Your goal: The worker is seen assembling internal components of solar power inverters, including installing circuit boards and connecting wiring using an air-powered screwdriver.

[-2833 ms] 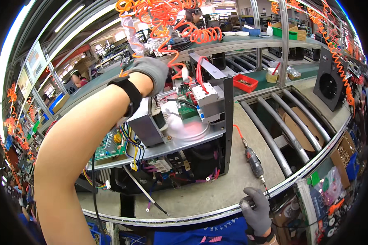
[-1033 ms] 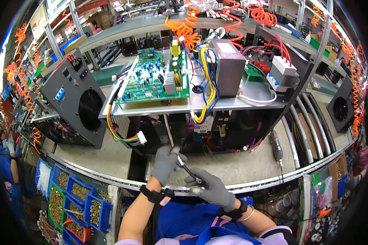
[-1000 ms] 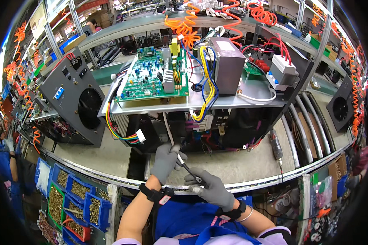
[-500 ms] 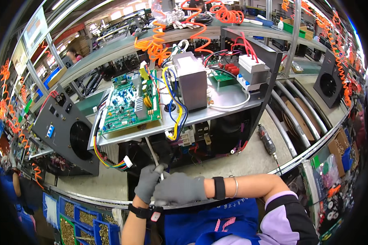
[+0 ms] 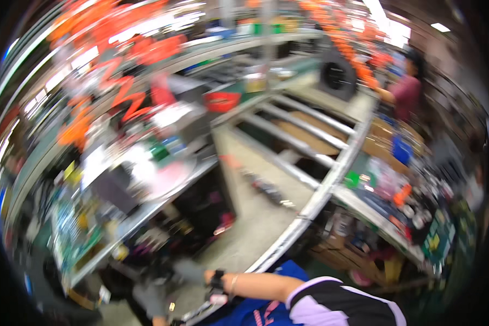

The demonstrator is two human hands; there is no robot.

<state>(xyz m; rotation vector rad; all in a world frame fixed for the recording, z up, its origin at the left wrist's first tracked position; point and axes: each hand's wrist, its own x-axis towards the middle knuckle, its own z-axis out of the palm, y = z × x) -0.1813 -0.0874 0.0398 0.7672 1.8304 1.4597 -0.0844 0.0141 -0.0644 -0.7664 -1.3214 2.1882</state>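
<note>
My gloved left hand (image 5: 148, 298) is low in the view, below the front edge of an opened electronic unit. Just right of it, my gloved right hand (image 5: 189, 270) reaches in from the right. Motion smears the fingers of both, and whether they hold anything cannot be made out. Above them a metal tray (image 5: 171, 196) spans the unit. It carries a green circuit board (image 5: 70, 231), a dark grey block (image 5: 114, 187) and other blurred parts. Right of the unit, a power screwdriver (image 5: 267, 188) lies on the bench top.
Metal rollers (image 5: 301, 140) cross an opening in the bench. Beyond stands a dark panel with a round fan (image 5: 334, 76). Orange coiled hoses (image 5: 345, 46) hang overhead. Plastic bags and small parts (image 5: 383, 176) fill a side bench at right. Another person (image 5: 407, 92) stands at the far right.
My view has swung right, so the unit now appears further left and tilted. Earlier both hands were closed around a thin pale rod beneath the tray; now that rod cannot be made out.
</note>
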